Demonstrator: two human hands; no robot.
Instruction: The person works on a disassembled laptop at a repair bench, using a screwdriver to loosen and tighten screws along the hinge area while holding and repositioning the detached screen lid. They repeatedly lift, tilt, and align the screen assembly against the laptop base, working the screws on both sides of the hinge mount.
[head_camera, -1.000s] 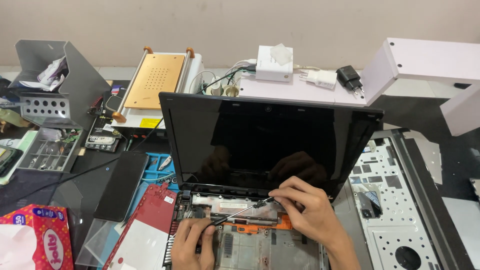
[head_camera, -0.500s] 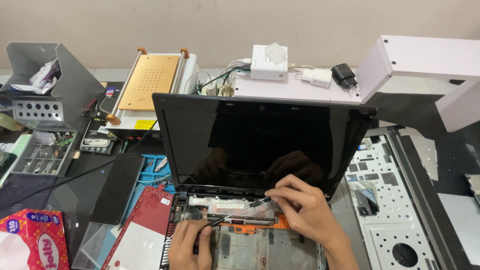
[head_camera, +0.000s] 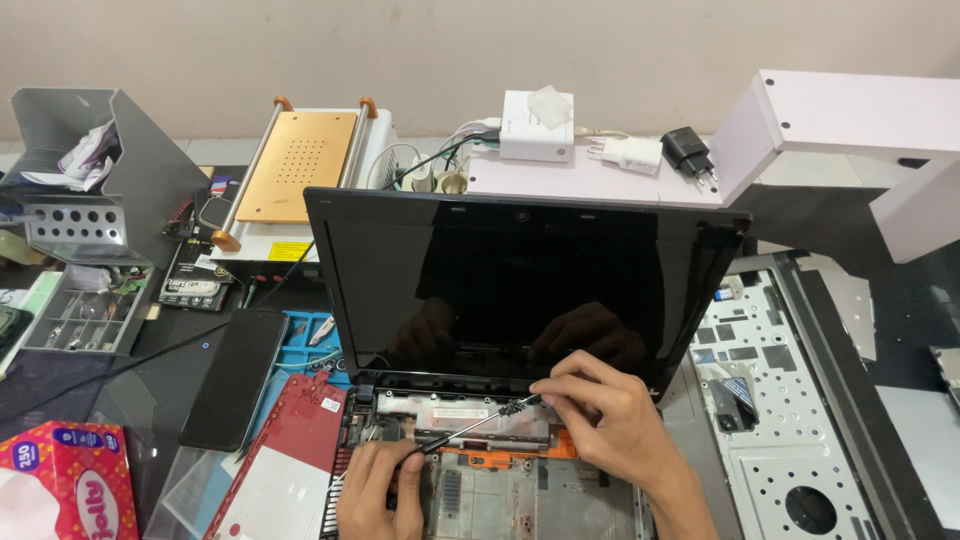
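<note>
Head view shows the laptop with its base already stripped open to bare internals and the screen upright, work ongoing near the hinge, where the right hand pinches the screwdriver handle with closed fingers and the left hand steadies its tip, fingers curled

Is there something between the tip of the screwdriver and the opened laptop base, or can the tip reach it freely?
Nothing visible stands in the way. The right hand holds the top of the screwdriver, and its tip comes down by the left hand onto the laptop base. The exact contact spot is hidden by the fingers.
</note>
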